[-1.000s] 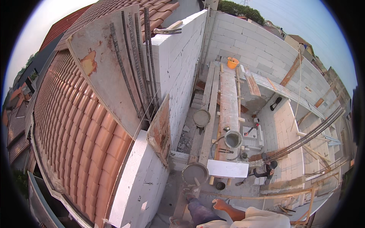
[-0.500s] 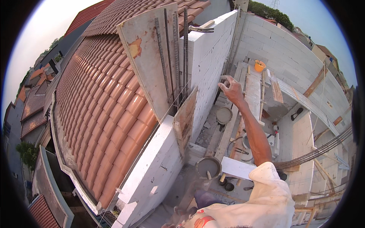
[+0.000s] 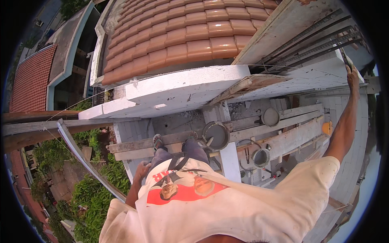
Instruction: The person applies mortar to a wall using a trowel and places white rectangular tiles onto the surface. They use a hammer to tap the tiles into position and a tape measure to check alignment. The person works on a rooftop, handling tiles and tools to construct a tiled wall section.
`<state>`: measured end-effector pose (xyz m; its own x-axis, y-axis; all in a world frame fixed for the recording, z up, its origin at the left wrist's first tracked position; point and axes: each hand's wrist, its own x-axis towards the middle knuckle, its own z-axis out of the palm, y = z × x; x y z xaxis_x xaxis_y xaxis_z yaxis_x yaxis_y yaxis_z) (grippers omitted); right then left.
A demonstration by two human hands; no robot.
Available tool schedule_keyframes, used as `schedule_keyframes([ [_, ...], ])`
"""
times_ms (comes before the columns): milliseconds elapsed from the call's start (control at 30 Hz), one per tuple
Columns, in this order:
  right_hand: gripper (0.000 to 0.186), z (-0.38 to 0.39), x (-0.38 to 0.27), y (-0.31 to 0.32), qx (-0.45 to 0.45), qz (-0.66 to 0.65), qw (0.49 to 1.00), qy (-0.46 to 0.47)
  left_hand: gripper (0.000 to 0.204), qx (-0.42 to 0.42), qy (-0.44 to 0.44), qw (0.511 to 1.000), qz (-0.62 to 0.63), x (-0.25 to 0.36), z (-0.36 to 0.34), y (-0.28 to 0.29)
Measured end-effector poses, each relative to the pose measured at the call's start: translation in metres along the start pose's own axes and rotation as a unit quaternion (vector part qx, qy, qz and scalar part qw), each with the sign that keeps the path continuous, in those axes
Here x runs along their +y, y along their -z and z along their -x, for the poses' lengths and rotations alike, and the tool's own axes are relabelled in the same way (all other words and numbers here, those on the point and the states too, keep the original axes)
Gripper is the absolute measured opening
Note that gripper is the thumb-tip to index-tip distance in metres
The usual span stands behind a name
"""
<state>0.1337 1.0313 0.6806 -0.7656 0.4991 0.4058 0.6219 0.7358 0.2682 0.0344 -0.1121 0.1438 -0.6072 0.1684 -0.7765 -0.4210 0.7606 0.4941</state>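
Note:
My right arm stretches far out to the right, and my right hand (image 3: 351,75) is at the top end of the white block wall (image 3: 178,87). Its fingers look closed around a narrow dark object at the wall top, too small to make out. Down beside my thigh hangs my left hand (image 3: 142,169), its fingertips mostly hidden from above. A round dark bucket of grey mortar (image 3: 216,135) with a light handle sticking out stands by my legs. Farther right along the planks is a second mortar bucket (image 3: 270,116).
My sandalled foot (image 3: 157,140) rests on narrow scaffold planks (image 3: 172,149) high above greenery. Steel rods (image 3: 312,38) jut out beside a tall board (image 3: 267,30). A taut string crosses near the wall top, below the tiled roof (image 3: 190,36). An orange bucket (image 3: 327,128) stands at the right.
My view has swung left and down, so my legs and left hand now show. My right hand has gone from above the planks to the wall top.

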Motion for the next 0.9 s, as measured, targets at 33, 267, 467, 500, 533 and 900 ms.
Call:
schedule_keyframes([
  [33, 0.046, 0.003, -0.032, -0.025, 0.024, -0.029, 0.999, -0.007, 0.06, 0.015, 0.029, 0.999, -0.007, -0.007, 0.014, 0.004],
  [267, 0.045, 0.084, -0.049, 0.011, 0.139, 0.043, 0.983, -0.108, 0.053, -0.022, -0.06, 0.997, -0.033, 0.056, -0.022, 0.005],
  [467, 0.03, 0.272, -0.285, 0.078, 0.159, -0.429, 0.821, -0.342, 0.051, -0.131, -0.249, 0.96, -0.016, 0.228, -0.018, -0.013],
  [500, 0.027, 0.302, -0.307, 0.073, 0.152, -0.543, 0.751, -0.344, 0.052, -0.177, -0.283, 0.942, 0.02, 0.25, -0.021, -0.026],
  [533, 0.023, 0.326, -0.345, 0.079, 0.123, -0.628, 0.673, -0.37, 0.053, -0.203, -0.344, 0.917, -0.01, 0.281, -0.016, -0.037],
  [900, 0.02, 0.443, -0.615, 0.082, -0.124, -0.812, 0.336, -0.46, 0.074, -0.428, -0.371, 0.824, -0.007, 0.376, 0.047, -0.098],
])
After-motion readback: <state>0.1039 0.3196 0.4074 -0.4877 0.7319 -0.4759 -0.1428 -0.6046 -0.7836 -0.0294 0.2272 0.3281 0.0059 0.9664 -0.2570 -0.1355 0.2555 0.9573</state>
